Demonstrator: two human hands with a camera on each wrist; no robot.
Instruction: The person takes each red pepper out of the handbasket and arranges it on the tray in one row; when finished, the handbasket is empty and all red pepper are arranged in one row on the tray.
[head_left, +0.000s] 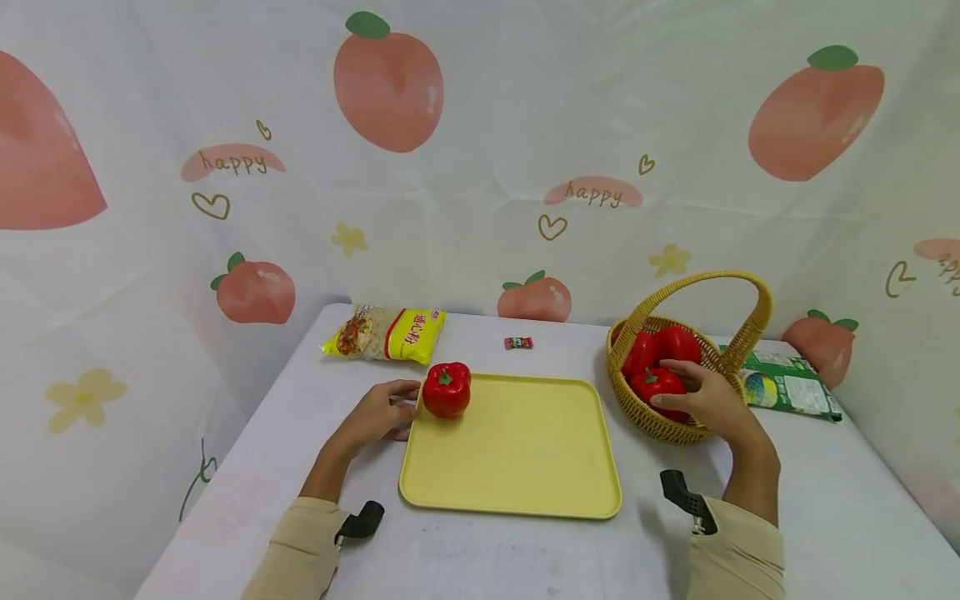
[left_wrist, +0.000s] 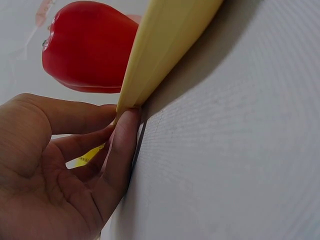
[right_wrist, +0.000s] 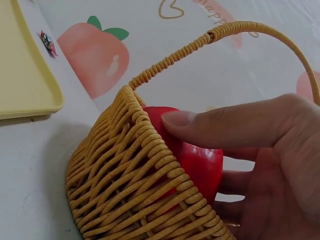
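On the left side of the yellow tray [head_left: 517,450] stands a red bell pepper [head_left: 447,392], stem up. My left hand [head_left: 378,412] pinches the tray's left rim beside that pepper; in the left wrist view a fingertip lies against the tray's underside. At the right, a wicker basket [head_left: 652,425] with a tall handle holds several red vegetables. My right hand [head_left: 708,402] reaches into it and grips a red bell pepper [right_wrist: 192,162] between thumb and fingers. Behind that one lie other red vegetables [head_left: 678,343], partly hidden. The far fingertips are hidden by the pepper.
A yellow pasta bag [head_left: 411,336] lies behind the tray at the left. A small red-wrapped candy [head_left: 518,342] is near the table's back edge. Behind the basket's right side lies a green packet [head_left: 795,387]. A printed white cloth [head_left: 465,217] hangs around the table.
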